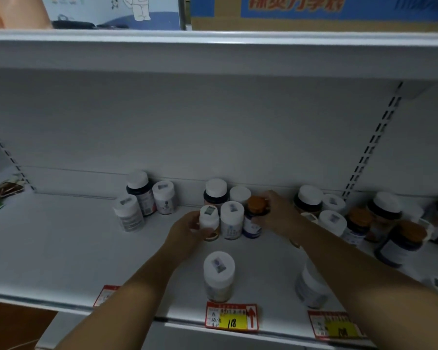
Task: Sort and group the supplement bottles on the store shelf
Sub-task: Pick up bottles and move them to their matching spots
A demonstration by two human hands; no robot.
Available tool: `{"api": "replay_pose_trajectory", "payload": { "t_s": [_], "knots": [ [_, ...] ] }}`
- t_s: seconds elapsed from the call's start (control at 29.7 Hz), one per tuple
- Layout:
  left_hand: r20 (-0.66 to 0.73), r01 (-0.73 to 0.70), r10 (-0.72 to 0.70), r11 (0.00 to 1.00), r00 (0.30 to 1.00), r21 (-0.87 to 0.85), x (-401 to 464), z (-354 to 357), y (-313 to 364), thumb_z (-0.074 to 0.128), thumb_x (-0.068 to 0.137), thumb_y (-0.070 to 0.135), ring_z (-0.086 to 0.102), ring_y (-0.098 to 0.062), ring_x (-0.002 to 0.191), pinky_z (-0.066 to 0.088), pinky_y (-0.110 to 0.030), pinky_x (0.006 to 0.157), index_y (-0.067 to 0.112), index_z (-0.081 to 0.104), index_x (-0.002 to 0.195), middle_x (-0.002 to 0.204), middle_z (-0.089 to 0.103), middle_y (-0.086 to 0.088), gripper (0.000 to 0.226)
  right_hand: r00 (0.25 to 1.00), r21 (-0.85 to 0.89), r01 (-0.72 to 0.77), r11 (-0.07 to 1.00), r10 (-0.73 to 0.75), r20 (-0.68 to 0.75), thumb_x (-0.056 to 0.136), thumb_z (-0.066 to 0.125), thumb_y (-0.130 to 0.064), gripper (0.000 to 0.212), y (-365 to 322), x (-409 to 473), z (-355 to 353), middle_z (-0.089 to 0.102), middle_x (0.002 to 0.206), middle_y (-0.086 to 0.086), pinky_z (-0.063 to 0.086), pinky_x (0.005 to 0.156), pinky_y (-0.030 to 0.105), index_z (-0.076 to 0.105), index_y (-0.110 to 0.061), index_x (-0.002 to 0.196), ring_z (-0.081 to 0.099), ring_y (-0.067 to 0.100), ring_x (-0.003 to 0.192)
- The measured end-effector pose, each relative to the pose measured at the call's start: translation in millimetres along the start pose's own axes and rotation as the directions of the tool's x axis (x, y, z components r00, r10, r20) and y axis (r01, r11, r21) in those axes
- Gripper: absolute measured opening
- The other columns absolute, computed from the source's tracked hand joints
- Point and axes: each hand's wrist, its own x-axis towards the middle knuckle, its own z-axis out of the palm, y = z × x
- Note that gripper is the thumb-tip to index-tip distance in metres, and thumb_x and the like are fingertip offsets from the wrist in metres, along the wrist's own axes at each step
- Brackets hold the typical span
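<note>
My left hand (187, 229) grips a small white-capped bottle (209, 218) standing in the middle group on the white shelf (74, 248). My right hand (280, 213) is closed around a dark blue bottle with an orange cap (255, 210) at the right side of the same group. Between them stands a white bottle (232, 219), with two more behind it. A group of three bottles (142, 200) stands to the left at the back. Several bottles, some with orange caps (390, 223), crowd the right.
A lone white bottle (219, 275) stands near the front edge, and another (310, 286) sits partly hidden under my right forearm. Red and yellow price tags (232, 319) hang on the shelf lip. An upper shelf (213, 54) overhangs. Packets (3, 190) lie far left.
</note>
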Motion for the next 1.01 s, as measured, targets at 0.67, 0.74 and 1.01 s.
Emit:
{"api": "replay_pose_trajectory", "payload": {
  "t_s": [0.67,0.74,1.01],
  "knots": [
    [0.356,-0.165,0.305,0.913,0.883,-0.373,-109.7,72.4,186.8,0.085,0.056,0.029,0.074,-0.017,0.079,0.060,-0.027,0.062,0.021,0.071,0.088,0.087,0.078,0.001,0.035,0.977,0.436,0.165,0.885,-0.085,-0.196,0.061,0.068,-0.056,0.029,6.0,-159.2,-156.6,0.066,0.090,0.011,0.052,0.065,0.038,0.060,-0.040,0.083,0.066,0.021,0.080],
    [0.376,-0.180,0.331,0.906,0.866,-0.382,-118.7,101.3,201.9,0.080,0.060,0.023,0.074,-0.017,0.081,0.059,-0.025,0.060,0.021,0.071,0.093,0.091,0.078,0.001,0.034,0.968,0.417,0.179,0.891,-0.084,-0.235,0.059,0.066,-0.059,0.035,23.5,-175.9,-179.3,0.066,0.079,0.002,0.047,0.060,0.032,0.060,-0.037,0.086,0.063,0.013,0.070],
    [0.390,-0.491,0.453,0.871,0.801,-0.003,-141.8,240.0,269.4,0.073,0.058,0.032,0.066,0.002,0.077,0.054,-0.019,0.066,0.033,0.063,0.087,0.082,0.071,0.011,0.030,0.916,0.418,0.219,0.882,-0.038,-0.401,0.059,0.069,-0.046,0.035,129.3,-256.5,-292.7,0.068,0.071,-0.005,0.048,0.049,0.018,0.058,-0.028,0.087,0.062,0.004,0.061]
  ]
}}
